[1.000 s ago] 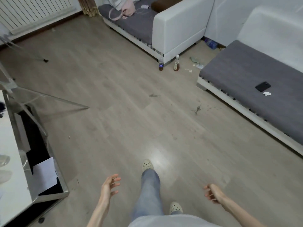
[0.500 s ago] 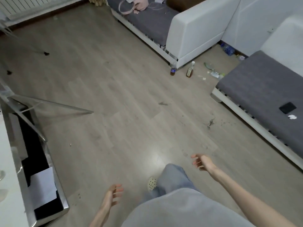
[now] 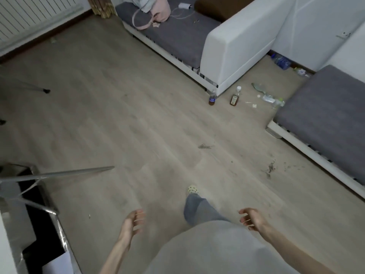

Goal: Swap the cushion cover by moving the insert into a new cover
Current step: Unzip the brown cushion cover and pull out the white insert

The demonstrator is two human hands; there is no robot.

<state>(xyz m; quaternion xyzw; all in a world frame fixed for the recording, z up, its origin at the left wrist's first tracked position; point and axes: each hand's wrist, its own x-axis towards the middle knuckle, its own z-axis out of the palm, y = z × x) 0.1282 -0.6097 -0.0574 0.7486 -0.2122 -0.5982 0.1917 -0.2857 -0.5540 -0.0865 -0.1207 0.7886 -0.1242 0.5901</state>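
A brown cushion (image 3: 223, 5) lies at the far end of the grey sofa seat (image 3: 173, 36), behind the white armrest. My left hand (image 3: 133, 222) hangs low over the floor with loosely curled fingers and holds nothing. My right hand (image 3: 251, 218) hangs at the other side of my body, fingers relaxed, also holding nothing. Both hands are far from the cushion. No spare cover is in view.
A pink bag (image 3: 156, 14) and a white charger (image 3: 184, 5) lie on the sofa seat. Two small bottles (image 3: 235, 96) stand on the floor by the white armrest (image 3: 237, 42). A second grey sofa seat (image 3: 325, 115) lies at right. A glass and metal table (image 3: 29, 186) stands at left.
I have stepped forward across the floor towards the sofas, which now look nearer. My arms swung with the step; the right hand dropped lower, the left rose slightly.
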